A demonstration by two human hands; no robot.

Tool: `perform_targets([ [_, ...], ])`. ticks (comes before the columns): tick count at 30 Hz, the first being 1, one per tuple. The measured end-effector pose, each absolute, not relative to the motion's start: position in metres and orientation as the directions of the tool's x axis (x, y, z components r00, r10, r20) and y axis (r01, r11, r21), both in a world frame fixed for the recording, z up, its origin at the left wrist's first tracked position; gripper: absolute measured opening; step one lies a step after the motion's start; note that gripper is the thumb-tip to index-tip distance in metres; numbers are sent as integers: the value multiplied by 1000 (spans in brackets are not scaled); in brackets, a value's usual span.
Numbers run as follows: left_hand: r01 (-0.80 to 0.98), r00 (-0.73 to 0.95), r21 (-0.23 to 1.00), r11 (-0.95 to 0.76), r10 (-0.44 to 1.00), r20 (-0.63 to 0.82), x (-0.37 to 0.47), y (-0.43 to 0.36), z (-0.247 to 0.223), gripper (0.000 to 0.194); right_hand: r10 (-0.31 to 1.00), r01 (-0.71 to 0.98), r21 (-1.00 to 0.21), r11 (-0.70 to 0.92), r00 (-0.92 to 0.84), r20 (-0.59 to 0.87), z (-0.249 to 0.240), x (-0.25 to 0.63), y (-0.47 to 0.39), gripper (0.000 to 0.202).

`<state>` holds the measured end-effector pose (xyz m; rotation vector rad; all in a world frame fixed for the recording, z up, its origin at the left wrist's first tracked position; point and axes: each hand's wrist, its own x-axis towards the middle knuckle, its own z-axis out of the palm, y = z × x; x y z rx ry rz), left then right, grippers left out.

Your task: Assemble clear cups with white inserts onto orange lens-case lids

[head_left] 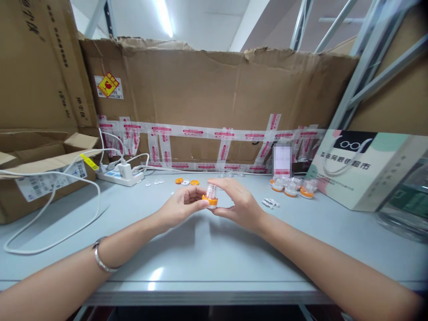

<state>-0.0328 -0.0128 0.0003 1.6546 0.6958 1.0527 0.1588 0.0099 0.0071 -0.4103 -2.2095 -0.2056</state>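
Orange, white and clear plastic make up the small container [210,200], held upright above the middle of the grey table [200,263]. The left hand [175,207] pinches its orange band between thumb and fingers; the right hand [245,206] grasps it top and bottom, a finger over the clear top and the thumb near the white base.

Good handling here, I judge, means keeping the band level with the left pinch and pressing straight along the upright line with the right, evenly and gently, since a slanted push could seat the parts crooked or make them slip. Fingertips are best kept off the joint.

On the far side, left of the container, lie loose rings [194,183] and, farther left, small white discs [148,184]. White pieces [270,203] lie to the right, with similar containers [290,191] beyond them, near a paper bag [351,178].
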Motion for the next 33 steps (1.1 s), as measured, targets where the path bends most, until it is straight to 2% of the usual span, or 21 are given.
perform_targets([
  [4,-67,463,950,-304,834,299,-34,-12,2,24,228,374,3,927,-571,788,8,159,10,53],
  [10,-39,470,961,-274,844,260,-32,-11,4,26,305,321,-147,936,-525,795,6,155,8,52],
  [12,-30,435,961,-274,863,259,-32,-11,4,26,418,312,-293,904,-490,765,4,151,8,56],
  [15,-36,329,956,-291,900,286,-32,-9,6,24,660,234,-619,750,-338,671,0,145,9,67],
  [17,-47,255,947,-317,913,318,-33,-8,7,23,797,106,-808,580,-277,536,-2,142,11,58],
  [20,-30,208,937,-348,915,346,-33,-7,9,22,874,-77,-951,299,-378,306,-3,137,10,34],
  [22,4,225,936,-351,913,341,-33,-8,9,23,849,-169,-973,156,-481,219,-3,134,8,29],
  [25,45,261,932,-359,905,336,-33,-8,7,27,804,-268,-963,28,-566,181,-1,132,5,27],
  [29,126,281,899,-419,885,372,-33,-7,5,30,795,-295,-956,-15,-583,167,0,134,5,24],
  [33,342,310,760,-552,830,463,-32,-5,1,31,837,-265,-964,-10,-530,137,0,132,6,24],
])
